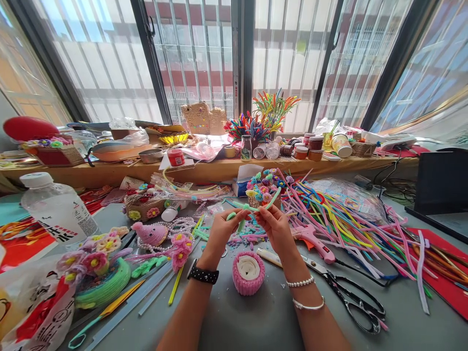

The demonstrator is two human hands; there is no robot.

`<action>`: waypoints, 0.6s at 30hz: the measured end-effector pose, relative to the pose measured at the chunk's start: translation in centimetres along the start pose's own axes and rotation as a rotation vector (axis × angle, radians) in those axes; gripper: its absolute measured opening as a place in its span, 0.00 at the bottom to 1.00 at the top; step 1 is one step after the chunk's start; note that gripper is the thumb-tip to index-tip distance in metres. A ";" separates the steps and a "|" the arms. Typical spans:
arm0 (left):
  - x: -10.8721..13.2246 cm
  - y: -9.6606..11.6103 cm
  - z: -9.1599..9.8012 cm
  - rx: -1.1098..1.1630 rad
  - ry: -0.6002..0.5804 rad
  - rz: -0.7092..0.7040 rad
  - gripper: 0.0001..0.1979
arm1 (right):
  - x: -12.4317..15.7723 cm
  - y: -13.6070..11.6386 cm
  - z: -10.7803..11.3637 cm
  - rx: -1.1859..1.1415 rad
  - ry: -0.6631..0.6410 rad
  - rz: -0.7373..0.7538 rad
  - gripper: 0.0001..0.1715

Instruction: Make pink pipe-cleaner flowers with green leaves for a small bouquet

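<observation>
- The left hand [222,228] and right hand [277,228] are raised above the grey table [256,321]. The fingertips of both hands are pinched shut on one green pipe cleaner [252,208], which bridges the gap between them. Its right end slants upward.
- Directly below the hands stands a pink wrapped cup [248,273], open at the top with white filling inside. It touches neither wrist.
- Just behind the fingers, a small basket [263,191] is packed with pipe-cleaner flowers in pink, yellow and teal.
- To the left, a green coiled basket [106,287] holds pink and yellow flowers. Farther back, a woven basket [142,207] holds more.
- On the wooden sill [219,170] sit several red-lidded jars [315,143] and a vase of orange and green stems [274,109].
- The only bare table is the patch around the cup and between the forearms, running down to the near edge.
- To the right, black scissors [351,297], a pink glue gun [314,239] and a loose heap of coloured stems [340,214] crowd in close.
- To the left, long strips and flowers lie near the left forearm.
- The fingers cover the part of the pipe cleaner they pinch, so any twist there cannot be made out.
- A white plastic bag [32,312] is cut off at the lower left corner, and a dark box [442,180] at the right edge.
- A clear bottle [58,209] leans at the far left; its contents are hard to judge.
</observation>
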State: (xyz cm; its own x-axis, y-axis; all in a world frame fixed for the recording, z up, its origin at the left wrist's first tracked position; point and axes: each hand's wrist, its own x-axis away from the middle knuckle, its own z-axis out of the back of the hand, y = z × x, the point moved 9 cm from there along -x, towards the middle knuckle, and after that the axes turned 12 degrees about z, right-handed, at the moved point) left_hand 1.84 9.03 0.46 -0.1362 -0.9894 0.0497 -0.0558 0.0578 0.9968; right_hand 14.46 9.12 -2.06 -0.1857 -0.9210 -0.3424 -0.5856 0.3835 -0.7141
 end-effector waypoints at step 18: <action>-0.4 -0.3 -0.6 -0.197 0.015 -0.064 0.16 | 0.2 0.5 -0.8 -0.012 -0.002 0.014 0.07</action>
State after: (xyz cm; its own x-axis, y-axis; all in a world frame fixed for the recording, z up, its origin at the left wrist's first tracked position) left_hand 2.52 9.31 0.23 -0.1235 -0.9922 -0.0149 0.1307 -0.0311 0.9909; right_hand 13.53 9.09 -2.04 -0.1923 -0.9155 -0.3535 -0.5925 0.3955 -0.7018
